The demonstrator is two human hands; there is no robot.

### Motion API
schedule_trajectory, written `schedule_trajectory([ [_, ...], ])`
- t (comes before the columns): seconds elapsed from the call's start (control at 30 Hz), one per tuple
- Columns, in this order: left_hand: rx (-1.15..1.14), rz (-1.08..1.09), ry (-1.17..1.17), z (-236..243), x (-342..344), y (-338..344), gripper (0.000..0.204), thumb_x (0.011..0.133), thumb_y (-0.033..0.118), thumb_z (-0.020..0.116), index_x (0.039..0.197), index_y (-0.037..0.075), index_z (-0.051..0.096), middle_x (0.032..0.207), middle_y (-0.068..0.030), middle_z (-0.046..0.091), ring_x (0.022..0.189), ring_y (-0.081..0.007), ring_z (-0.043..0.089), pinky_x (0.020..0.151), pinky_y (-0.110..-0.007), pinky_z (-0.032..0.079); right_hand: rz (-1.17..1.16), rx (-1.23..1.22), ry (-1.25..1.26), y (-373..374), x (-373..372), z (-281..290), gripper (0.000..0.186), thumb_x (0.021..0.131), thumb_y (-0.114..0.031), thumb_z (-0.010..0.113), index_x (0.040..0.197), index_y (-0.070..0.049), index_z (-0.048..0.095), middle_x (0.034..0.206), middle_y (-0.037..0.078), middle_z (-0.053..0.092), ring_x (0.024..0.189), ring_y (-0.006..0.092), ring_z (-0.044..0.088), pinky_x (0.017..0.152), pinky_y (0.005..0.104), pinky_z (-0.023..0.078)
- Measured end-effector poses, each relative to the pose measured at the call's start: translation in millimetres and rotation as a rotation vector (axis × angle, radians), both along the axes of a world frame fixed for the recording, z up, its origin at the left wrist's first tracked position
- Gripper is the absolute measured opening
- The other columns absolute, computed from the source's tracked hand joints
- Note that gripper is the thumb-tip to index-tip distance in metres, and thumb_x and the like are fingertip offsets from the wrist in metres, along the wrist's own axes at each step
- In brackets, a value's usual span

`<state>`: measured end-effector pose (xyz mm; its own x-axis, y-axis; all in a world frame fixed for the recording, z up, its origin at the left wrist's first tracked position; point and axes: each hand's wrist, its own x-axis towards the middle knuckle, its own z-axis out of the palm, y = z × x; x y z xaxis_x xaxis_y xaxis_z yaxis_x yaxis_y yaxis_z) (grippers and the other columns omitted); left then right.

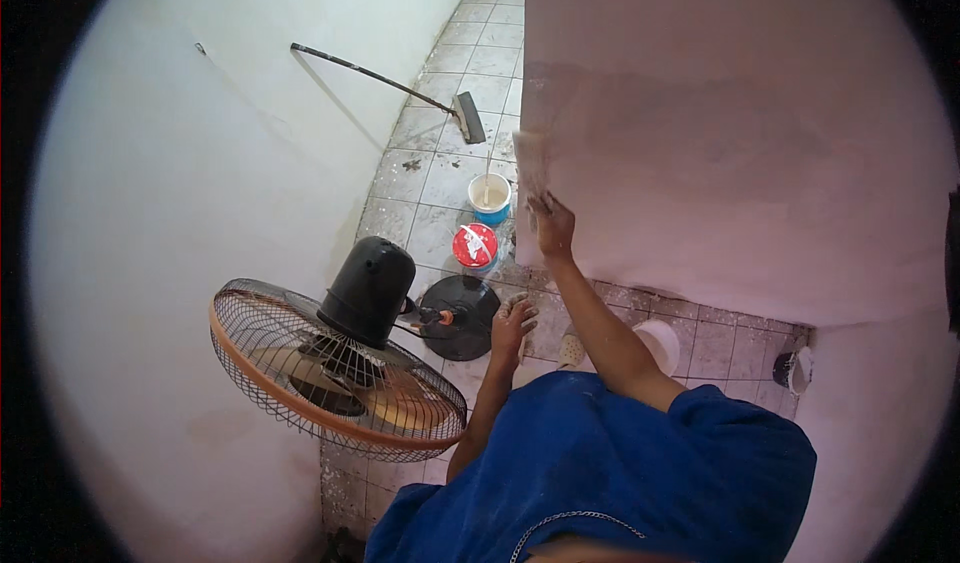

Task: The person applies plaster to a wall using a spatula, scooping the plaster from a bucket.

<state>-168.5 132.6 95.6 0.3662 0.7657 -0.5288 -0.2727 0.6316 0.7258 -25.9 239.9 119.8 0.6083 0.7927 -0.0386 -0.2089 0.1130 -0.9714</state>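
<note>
My right hand (552, 225) is raised to the end edge of the pinkish wall (700, 183), with its fingers closed on a pale flat piece (532, 155). That piece lies along the wall's edge and is blurred, so its exact kind is unclear. Grey, damp-looking smears mark the wall near it. Lower down, my left hand (513, 323) hangs in the air beside the fan's round black base (460, 318). Its fingers are loosely bent and apart, smudged with pale stuff, and nothing shows in them.
An orange-rimmed standing fan (340, 368) is close on my left. On the stained tiles stand a white-and-blue bucket (489, 195) with a stick and a red-lidded bucket (474, 247). A long-handled wide blade (467, 119) leans by the white wall (230, 143). A white bucket (660, 343) is right.
</note>
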Motion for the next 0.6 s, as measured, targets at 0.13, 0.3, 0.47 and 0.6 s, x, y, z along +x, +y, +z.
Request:
schedule_trajectory([
  [0.13, -0.008, 0.029, 0.004, -1.0, -4.1, 1.1, 0.025, 0.082, 0.018, 0.046, 0.103, 0.003, 0.048, 0.091, -0.0057, 0.054, 0.08, -0.0139, 0.054, 0.066, -0.025, 0.043, 0.017, 0.118, 0.085, -9.1, -5.3, -5.8, 0.022, 0.076, -0.009, 0.056, 0.093, 0.005, 0.056, 0.08, 0.001, 0.056, 0.066, 0.0074, 0.049, 0.058, 0.0205, 0.04],
  [0.3, 0.004, 0.081, 0.036, -6.8, -6.9, -4.5, 0.025, 0.082, 0.017, 0.045, 0.101, 0.002, 0.047, 0.09, -0.0062, 0.054, 0.079, -0.0142, 0.054, 0.066, -0.025, 0.043, 0.027, 0.098, 0.104, 7.9, -9.9, 38.4, 0.025, 0.075, -0.01, 0.057, 0.095, 0.006, 0.056, 0.082, 0.004, 0.058, 0.076, 0.009, 0.05, 0.069, 0.0203, 0.04],
  [0.47, 0.002, 0.116, 0.026, -6.2, -6.0, -7.4, 0.024, 0.082, 0.016, 0.045, 0.101, 0.002, 0.048, 0.089, -0.0066, 0.055, 0.078, -0.014, 0.054, 0.066, -0.025, 0.043, -0.017, 0.009, -0.026, -7.3, -6.1, -18.0, 0.03, 0.074, -0.009, 0.058, 0.1, 0.005, 0.054, 0.089, 0.005, 0.058, 0.079, 0.011, 0.051, 0.072, 0.0222, 0.04],
  [0.6, 0.003, 0.104, 0.033, -15.6, -8.5, -2.9, 0.026, 0.081, 0.016, 0.047, 0.103, 0.003, 0.046, 0.093, -0.0084, 0.054, 0.081, -0.0171, 0.054, 0.068, -0.028, 0.045, -0.022, 0.034, -0.073, 1.5, 0.5, -19.7, 0.027, 0.074, -0.007, 0.057, 0.099, 0.004, 0.055, 0.089, 0.005, 0.058, 0.078, 0.0113, 0.052, 0.071, 0.0227, 0.041],
])
